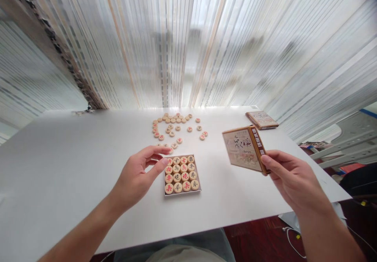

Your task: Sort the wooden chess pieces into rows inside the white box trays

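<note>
A shallow open box tray lies on the white table, filled with rows of round Chinese chess pieces marked in red and black characters. My left hand is at the tray's upper left corner, thumb and fingers apart, the thumb tip over or against a corner piece; I cannot tell whether it touches. Raised above the table on the right, a printed cardboard box sleeve is pinched at its right edge by my right hand. The thumb lies on its front, and the other fingers are mostly hidden behind.
Loose chess pieces are scattered beyond the tray, some in a curved row. A second printed box rests at the table's far right. Striped curtains hang along the back edge. A grey chair stands right of the table.
</note>
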Demonstrator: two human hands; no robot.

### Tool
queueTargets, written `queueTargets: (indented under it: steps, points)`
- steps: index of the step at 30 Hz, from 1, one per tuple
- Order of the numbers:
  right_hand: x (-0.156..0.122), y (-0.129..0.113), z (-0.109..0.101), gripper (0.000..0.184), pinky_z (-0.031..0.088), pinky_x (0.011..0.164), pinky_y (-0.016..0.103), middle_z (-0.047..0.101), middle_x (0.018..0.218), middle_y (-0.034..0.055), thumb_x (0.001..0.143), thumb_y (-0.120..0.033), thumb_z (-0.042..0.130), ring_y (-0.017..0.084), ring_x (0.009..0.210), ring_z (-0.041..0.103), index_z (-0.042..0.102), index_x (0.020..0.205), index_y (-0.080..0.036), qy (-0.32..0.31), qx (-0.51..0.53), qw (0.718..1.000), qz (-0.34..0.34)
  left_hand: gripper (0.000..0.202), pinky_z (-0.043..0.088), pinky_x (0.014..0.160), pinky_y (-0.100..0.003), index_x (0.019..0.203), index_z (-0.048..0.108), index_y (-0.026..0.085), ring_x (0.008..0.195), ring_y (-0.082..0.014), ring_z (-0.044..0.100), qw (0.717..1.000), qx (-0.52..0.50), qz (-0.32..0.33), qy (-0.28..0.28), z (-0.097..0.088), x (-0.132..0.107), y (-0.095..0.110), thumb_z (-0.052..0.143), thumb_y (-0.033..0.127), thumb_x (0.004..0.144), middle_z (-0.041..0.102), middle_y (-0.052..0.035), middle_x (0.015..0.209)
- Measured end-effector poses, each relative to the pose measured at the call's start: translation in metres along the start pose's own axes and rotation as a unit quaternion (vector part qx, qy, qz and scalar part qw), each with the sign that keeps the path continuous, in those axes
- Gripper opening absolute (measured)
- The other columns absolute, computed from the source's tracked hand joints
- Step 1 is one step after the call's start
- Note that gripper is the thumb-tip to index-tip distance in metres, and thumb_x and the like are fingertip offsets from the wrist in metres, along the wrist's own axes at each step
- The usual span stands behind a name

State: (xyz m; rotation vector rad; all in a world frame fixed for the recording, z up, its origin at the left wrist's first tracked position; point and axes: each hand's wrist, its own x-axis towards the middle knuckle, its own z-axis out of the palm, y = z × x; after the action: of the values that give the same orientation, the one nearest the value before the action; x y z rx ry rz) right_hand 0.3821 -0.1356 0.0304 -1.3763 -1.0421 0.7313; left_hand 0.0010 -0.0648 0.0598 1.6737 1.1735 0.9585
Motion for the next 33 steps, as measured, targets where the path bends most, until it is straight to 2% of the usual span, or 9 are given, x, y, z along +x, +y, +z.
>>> queueTargets:
  steps: [2,5,8,11,14,18,24,28,33]
  points:
    - [-0.014,-0.015,0.026,0.027,0.062,0.069,0.034,0.082,0.089,0.0043,0.084,-0.049,0.088,0.022,0.076,0.075,0.078,0.094,-0.026,-0.071,0.114,0.989,0.068,0.039,0.066,0.091,-0.040,0.125,0.076,0.021,0.102,-0.0250,0.076,1.000,-0.021,-0.001,-0.020,0.008,-0.004,0.002,0.073,0.046,0.096,0.079,-0.0119,0.122]
    - [-0.028,-0.027,0.058,0.027,0.065,0.069,0.036,0.083,0.092,0.0064,0.085,-0.050,0.087,0.023,0.076,0.076,0.077,0.093,-0.026,-0.129,0.207,0.961,0.131,0.059,0.067,0.091,-0.043,0.147,0.065,0.023,0.104,-0.0264,0.076,0.999,-0.008,0.026,-0.047,0.018,-0.012,0.003,0.077,0.047,0.095,0.076,-0.0145,0.130]
    - [-0.034,-0.027,0.080,0.029,0.066,0.076,0.037,0.083,0.103,0.0090,0.086,-0.049,0.086,0.025,0.087,0.078,0.078,0.099,-0.024,-0.164,0.254,0.935,0.183,0.087,0.066,0.097,-0.047,0.163,0.049,0.028,0.110,-0.0297,0.074,0.996,0.026,0.060,-0.055,0.023,-0.020,0.001,0.087,0.048,0.087,0.073,-0.0162,0.139]
    - [-0.036,-0.021,0.093,0.029,0.063,0.069,0.029,0.083,0.110,0.0087,0.088,-0.048,0.085,0.022,0.089,0.077,0.080,0.105,-0.025,-0.175,0.290,0.917,0.210,0.105,0.066,0.098,-0.049,0.167,0.043,0.028,0.111,-0.0320,0.074,0.996,0.035,0.059,-0.053,0.024,-0.024,-0.004,0.094,0.051,0.078,0.071,-0.0174,0.144]
    - [-0.038,-0.016,0.103,0.031,0.057,0.060,0.022,0.083,0.113,0.0084,0.088,-0.048,0.085,0.018,0.085,0.075,0.081,0.109,-0.025,-0.183,0.319,0.899,0.237,0.109,0.066,0.099,-0.051,0.166,0.045,0.027,0.111,-0.0324,0.074,0.998,0.026,0.046,-0.042,0.025,-0.026,-0.010,0.098,0.047,0.073,0.069,-0.0183,0.147]
    - [-0.042,-0.011,0.115,0.036,0.055,0.061,0.019,0.080,0.114,0.0093,0.086,-0.044,0.088,0.015,0.081,0.070,0.080,0.114,-0.023,-0.175,0.334,0.889,0.261,0.092,0.066,0.099,-0.049,0.160,0.053,0.025,0.111,-0.0306,0.074,0.998,0.016,0.066,-0.006,0.027,-0.028,-0.017,0.094,0.033,0.078,0.068,-0.0169,0.147]
    - [-0.047,-0.001,0.123,0.061,0.052,0.055,0.023,0.074,0.101,0.0043,0.091,-0.043,0.085,0.013,0.067,0.059,0.066,0.146,-0.028,-0.153,0.232,0.936,0.215,0.075,0.066,0.100,-0.047,0.156,0.057,0.027,0.117,-0.0310,0.074,0.986,0.106,0.120,0.047,0.029,-0.035,-0.028,0.086,0.026,0.087,0.070,-0.0138,0.148]
    - [-0.043,0.009,0.119,0.062,0.051,0.055,0.029,0.073,0.106,0.0066,0.098,-0.051,0.073,0.014,0.066,0.057,0.063,0.153,-0.024,-0.187,0.094,0.967,0.148,0.076,0.064,0.107,-0.052,0.159,0.053,0.029,0.125,-0.0341,0.073,0.974,0.168,0.142,0.062,0.031,-0.045,-0.038,0.085,0.031,0.090,0.071,-0.0136,0.147]
    - [-0.039,0.021,0.119,0.063,0.057,0.065,0.034,0.076,0.108,0.0097,0.103,-0.053,0.062,0.020,0.078,0.067,0.062,0.154,-0.018,-0.197,-0.062,0.975,0.080,0.074,0.062,0.112,-0.054,0.162,0.050,0.029,0.136,-0.0358,0.067,0.960,0.212,0.167,0.080,0.036,-0.056,-0.048,0.081,0.033,0.095,0.069,-0.0152,0.150]
